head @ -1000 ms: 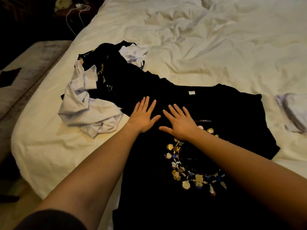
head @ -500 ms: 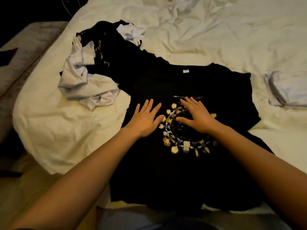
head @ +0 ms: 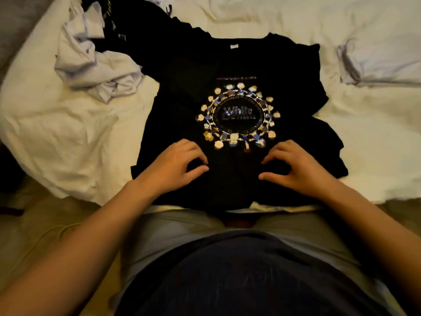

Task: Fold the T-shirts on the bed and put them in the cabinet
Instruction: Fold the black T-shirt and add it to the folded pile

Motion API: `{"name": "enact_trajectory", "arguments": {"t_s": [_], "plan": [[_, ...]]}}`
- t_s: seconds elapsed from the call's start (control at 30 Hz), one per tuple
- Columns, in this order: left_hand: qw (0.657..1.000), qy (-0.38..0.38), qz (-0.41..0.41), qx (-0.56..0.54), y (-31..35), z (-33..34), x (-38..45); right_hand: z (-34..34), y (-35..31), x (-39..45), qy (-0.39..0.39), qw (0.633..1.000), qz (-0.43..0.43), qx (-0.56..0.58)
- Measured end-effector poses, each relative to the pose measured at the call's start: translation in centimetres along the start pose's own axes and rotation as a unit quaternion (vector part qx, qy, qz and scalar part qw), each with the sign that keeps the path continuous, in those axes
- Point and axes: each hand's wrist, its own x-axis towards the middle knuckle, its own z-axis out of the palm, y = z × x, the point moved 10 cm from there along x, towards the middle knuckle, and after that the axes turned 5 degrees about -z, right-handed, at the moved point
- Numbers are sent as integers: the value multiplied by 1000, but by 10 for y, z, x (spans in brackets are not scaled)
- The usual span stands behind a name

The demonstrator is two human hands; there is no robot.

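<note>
Two hands rest on a black T-shirt (head: 189, 106) spread front-up on the white bed (head: 68, 137), filling the centre of the frame. Its ring-shaped print (head: 238, 115) sits at mid-frame, and a small white neck label (head: 233, 46) shows near the collar toward the top. The left hand (head: 175, 165) lies just below and left of the print, fingers curled down with the tips on the cloth and the thumb held a little apart; whether any fabric is pinched between them cannot be told. The right hand (head: 298, 167) mirrors it below and right of the print, fingers bent, fingertips on the shirt, thumb stretched toward the centre, and its grip is equally unclear. The shirt's lower hem reaches the near edge of the mattress, just above the person's grey trousers (head: 186, 226). In the upper left of the frame a crumpled white garment (head: 91, 69) lies touching a heap of dark clothes (head: 127, 21). At the upper right edge a folded pale garment (head: 382, 62) rests on the sheet, well apart from the black shirt.
</note>
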Motion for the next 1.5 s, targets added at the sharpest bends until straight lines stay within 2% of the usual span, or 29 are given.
{"name": "enact_trajectory", "arguments": {"t_s": [0.07,0.17,0.27,0.4,0.47,0.53,0.63,0.73,0.83,0.93,1.0,1.03,1.07,1.13,1.2,1.23,1.27,1.33,1.37,1.43,1.5], "plan": [[999,-15,3,-34,6,6,-14,-5,-7,-13,15,1000,-23,-15],[993,-69,-39,-93,1,16,-31,-4,-8,-29,-10,1000,-23,-1],[991,-99,-52,-75,-2,19,-42,3,-5,-40,-48,998,-22,-27],[990,-125,-47,-48,-2,20,-46,3,-8,-41,-58,997,-39,-43],[985,-125,-69,-94,-5,16,-45,-2,-8,-40,-54,998,-25,13],[972,-133,-115,-154,-12,11,-43,-11,0,-40,-41,995,33,85],[938,-186,-177,-232,-20,5,-34,-25,12,-28,-18,981,100,163],[914,-221,-233,-249,-40,-2,-11,-32,20,1,-29,971,127,203],[933,-149,-269,-188,-69,-13,27,-36,45,28,-8,970,173,171],[961,-19,-273,-47,-75,-40,55,-45,58,43,35,979,199,-25],[974,60,-220,13,-52,-62,62,-56,41,44,103,977,156,-102],[981,72,-177,38,-35,-67,62,-60,28,42,131,979,121,-101],[987,62,-135,60,-20,-66,61,-58,18,39,123,985,96,-77],[992,-6,-86,97,-1,-47,54,-38,10,35,15,996,82,-19],[980,-85,-92,154,-3,-22,43,-14,7,28,-103,990,61,-77],[972,-110,-103,180,-11,-12,39,-9,11,26,-120,985,54,-115],[966,-124,-112,196,-19,-6,37,-13,13,26,-106,985,55,-126],[973,-118,-126,157,-30,-8,39,-29,19,26,-40,994,89,-57],[979,-122,-139,91,-36,-10,40,-34,26,25,-21,992,125,13],[971,-148,-172,-72,-46,-14,41,-43,43,26,14,969,191,158],[945,-174,-194,-197,-53,-22,45,-57,63,30,60,936,246,245]]}}
